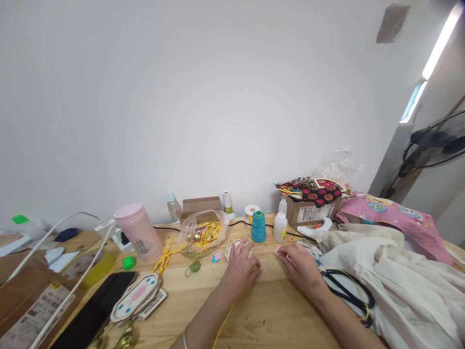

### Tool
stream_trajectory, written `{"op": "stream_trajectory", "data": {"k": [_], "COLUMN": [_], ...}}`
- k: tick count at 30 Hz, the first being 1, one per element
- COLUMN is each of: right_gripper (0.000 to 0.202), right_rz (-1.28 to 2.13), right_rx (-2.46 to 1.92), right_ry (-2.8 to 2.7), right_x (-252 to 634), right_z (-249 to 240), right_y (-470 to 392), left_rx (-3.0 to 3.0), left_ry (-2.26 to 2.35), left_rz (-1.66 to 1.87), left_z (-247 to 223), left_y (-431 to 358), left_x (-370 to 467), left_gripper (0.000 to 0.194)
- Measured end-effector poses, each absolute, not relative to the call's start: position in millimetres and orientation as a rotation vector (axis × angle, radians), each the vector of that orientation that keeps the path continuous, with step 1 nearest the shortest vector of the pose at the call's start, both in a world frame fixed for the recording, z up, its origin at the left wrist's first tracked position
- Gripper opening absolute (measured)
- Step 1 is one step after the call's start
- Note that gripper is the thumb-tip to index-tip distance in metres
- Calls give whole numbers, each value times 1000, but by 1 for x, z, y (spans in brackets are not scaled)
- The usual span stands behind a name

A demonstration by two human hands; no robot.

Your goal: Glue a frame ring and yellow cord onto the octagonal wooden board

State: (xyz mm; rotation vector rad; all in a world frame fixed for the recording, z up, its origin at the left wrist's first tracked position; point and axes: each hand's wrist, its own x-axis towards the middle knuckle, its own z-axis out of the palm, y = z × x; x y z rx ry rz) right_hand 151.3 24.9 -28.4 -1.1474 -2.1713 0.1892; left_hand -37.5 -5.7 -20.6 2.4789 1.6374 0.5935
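At nine o'clock on the wooden table [269, 310] a pink tumbler [138, 231] stands upright, with a dark phone [98, 310] and a stack of oval cutouts [136, 296] lying flat nearer the viewer, apparently parked out of the way. The left hand [240, 271] lies palm down, fingers loosely spread, pressing a white oval cutout [234, 247] flat at its twelve o'clock, probably to steady it. At three o'clock from it, the right hand [301, 269] pinches a small pink piece [277, 250] at its fingertips, near the cutout but apart. A teal thread spool [258, 226] and glue bottle [280, 226] stand behind, within reach; black scissors [345, 288] rest beside the right wrist.
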Motion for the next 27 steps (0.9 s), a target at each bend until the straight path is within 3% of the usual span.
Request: {"op": "stream_trajectory", "data": {"k": [20, 27], "right_gripper": [14, 9], "right_rz": [-37, -85], "right_rx": [-1367, -1440], "right_ry": [-1794, -1997], "right_x": [159, 163], "right_z": [-27, -24], "right_y": [26, 28], "left_rx": [2407, 2396], "left_ry": [1606, 1574], "left_rz": [612, 736], "left_z": [-27, -23], "left_y": [-7, -4], "left_x": [-64, -75], "left_gripper": [13, 18]}}
